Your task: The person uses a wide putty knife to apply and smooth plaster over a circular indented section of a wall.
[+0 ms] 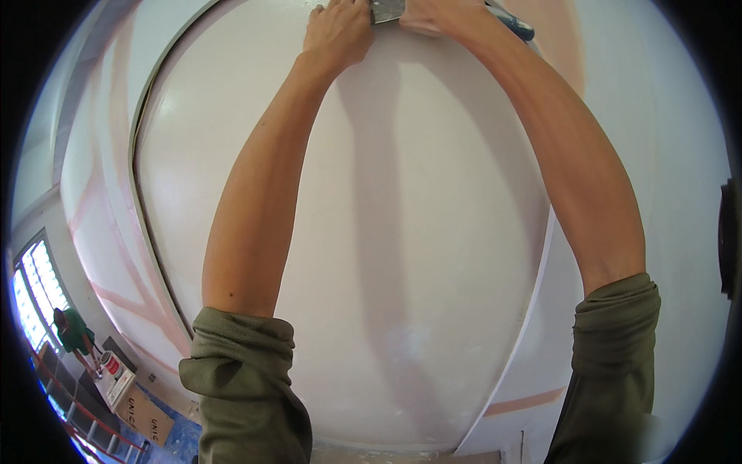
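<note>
Both my arms, in rolled olive sleeves, reach up in front of a smooth pale panel [456,232]. At the top, my right hand [440,14] is closed on a broad-bladed filling knife. Its dark blue handle [512,23] sticks out to the right behind my wrist. Between my hands shows the knife's grey metal blade [386,10], lying close to the panel. My left hand [340,35] is next to the blade's left end and seems to touch it. The upper frame edge cuts off its fingertips, so their grip is hidden. Shadows of my arms fall down the panel.
A raised edge with a dark gap [137,166] borders the panel's left side. Pinkish filler bands [525,402] mark the surrounding wall. At lower left, a person in green [73,332] bends over a small table [117,387] with containers, near a window, cardboard [147,417] and a red ladder [81,410].
</note>
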